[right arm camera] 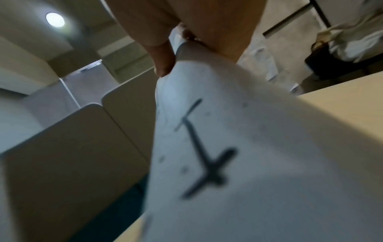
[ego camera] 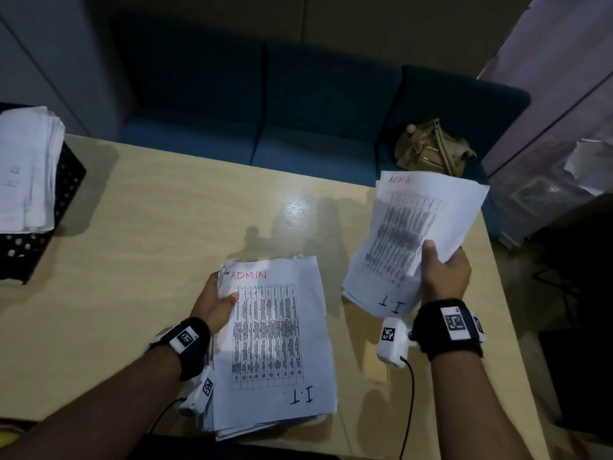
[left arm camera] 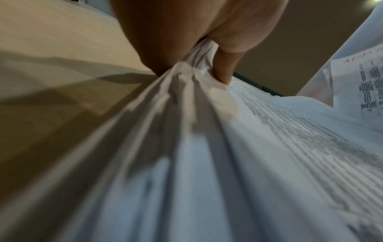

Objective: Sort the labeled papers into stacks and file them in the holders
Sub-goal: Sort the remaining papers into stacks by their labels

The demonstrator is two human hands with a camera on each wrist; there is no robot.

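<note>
The top sheet of the paper stack (ego camera: pixel 275 340) is showing "ADMIN" in red and "I.T." in black; the lifted sheets (ego camera: pixel 411 240) are showing the same 2 labels.

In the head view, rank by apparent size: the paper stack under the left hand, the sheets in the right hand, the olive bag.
1. White paper stack held by left hand.
2. White sheets in right hand; similar, lifted nearer the camera, so unsure.
3. Olive fabric bag, farthest.

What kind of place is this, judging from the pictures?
Probably an office nook: a pale wooden table, a blue upholstered bench behind it, a black mesh holder with papers, and printed sheets marked ADMIN and I.T..
</note>
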